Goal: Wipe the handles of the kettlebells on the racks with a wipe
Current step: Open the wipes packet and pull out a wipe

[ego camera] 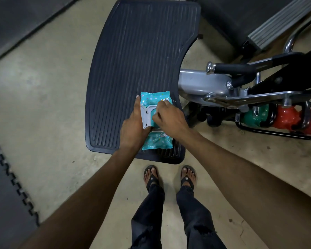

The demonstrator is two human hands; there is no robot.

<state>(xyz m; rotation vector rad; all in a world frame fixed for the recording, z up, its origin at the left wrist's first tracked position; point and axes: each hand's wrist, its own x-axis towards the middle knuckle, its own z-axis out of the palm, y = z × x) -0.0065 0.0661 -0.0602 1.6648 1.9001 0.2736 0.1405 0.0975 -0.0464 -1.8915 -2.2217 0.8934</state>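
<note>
A teal pack of wipes with a white flip lid lies on a black ribbed platform. My left hand grips the pack's left side at the lid. My right hand rests on top of the lid opening with its fingers pinched; what they hold is hidden. At the right edge, a green kettlebell and red kettlebells sit in a low black rack, partly hidden behind a machine's metal arm.
A grey and black exercise machine with chrome bars stands right of the platform. A treadmill edge lies at the top right. Dark interlocking floor mats border the beige floor on the left. My sandalled feet stand just before the platform.
</note>
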